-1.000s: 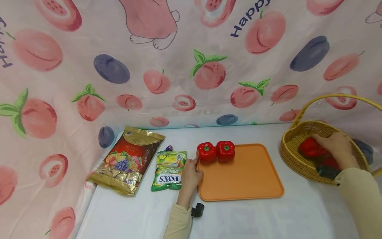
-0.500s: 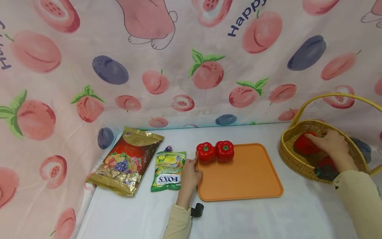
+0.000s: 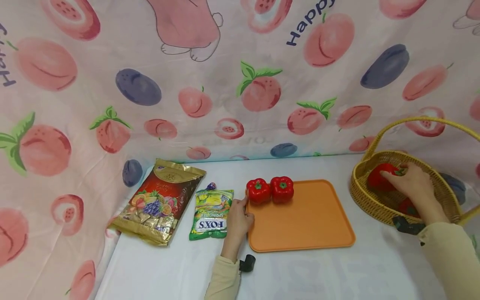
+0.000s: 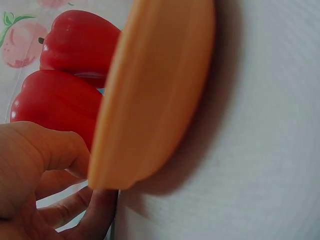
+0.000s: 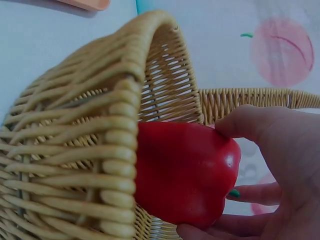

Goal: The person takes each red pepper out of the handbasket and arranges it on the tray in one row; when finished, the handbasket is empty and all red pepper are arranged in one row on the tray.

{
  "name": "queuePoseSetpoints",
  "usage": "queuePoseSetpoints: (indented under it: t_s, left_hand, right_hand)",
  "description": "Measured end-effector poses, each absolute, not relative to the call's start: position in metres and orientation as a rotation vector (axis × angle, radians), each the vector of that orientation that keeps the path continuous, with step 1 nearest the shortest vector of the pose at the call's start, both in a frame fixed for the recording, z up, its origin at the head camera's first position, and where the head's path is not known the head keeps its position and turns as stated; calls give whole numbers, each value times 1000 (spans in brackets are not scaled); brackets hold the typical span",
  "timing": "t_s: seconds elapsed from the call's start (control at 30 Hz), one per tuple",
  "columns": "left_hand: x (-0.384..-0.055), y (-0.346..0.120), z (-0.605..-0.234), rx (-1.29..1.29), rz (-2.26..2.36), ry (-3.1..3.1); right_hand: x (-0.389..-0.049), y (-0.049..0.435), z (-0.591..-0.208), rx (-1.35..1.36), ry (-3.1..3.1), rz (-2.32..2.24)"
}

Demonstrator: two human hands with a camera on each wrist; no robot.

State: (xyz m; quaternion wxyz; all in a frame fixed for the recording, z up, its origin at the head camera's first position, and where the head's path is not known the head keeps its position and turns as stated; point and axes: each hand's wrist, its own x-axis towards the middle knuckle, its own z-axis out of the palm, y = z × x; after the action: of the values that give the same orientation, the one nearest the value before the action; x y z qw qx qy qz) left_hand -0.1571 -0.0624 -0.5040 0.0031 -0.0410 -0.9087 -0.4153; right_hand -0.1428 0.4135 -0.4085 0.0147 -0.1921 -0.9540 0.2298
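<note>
My left hand [image 3: 238,218] grips the left edge of an orange tray [image 3: 303,225]; in the left wrist view the thumb and fingers meet at its rim. Two red bell peppers [image 3: 258,191] sit side by side at the tray's back left. Over on the right, my right hand [image 3: 416,185] holds another red bell pepper [image 5: 187,170] inside a wicker basket [image 3: 375,210]. Thumb and fingertips lie around its stem end in the right wrist view, where a green stem shows. A further red pepper [image 3: 406,207] lies in the basket, partly hidden by the right hand.
Left of the tray lies a green candy bag [image 3: 211,214], with a small purple wrapped candy [image 3: 211,186] behind it. A larger red and gold candy bag [image 3: 159,202] lies farther left. The basket's tall handle [image 3: 427,120] arches above its opening. A fruit-print cloth [image 3: 225,83] hangs behind.
Within the basket, the right hand has shifted slightly and the pepper it holds has turned, so its green stem now shows by the fingers. The left hand stays on the tray's edge.
</note>
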Motion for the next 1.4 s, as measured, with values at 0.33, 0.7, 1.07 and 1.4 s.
queuePoseSetpoints:
  t_s: [0.33,0.7,1.07,1.4]
  left_hand:
    - [-158,-63,-507,-115,-1299,-2869]
    - [-157,-61,-502,-89,-1309,-2873]
    - [-156,-60,-503,-103,-1287,-2880]
    - [-156,-60,-503,-98,-1287,-2883]
  right_hand:
    - [-136,402,-403,-527,-2939,732]
    - [-135,385,-386,-434,-2939,700]
    - [-136,373,-379,-404,-2956,662]
    - [-136,366,-373,-422,-2955,669]
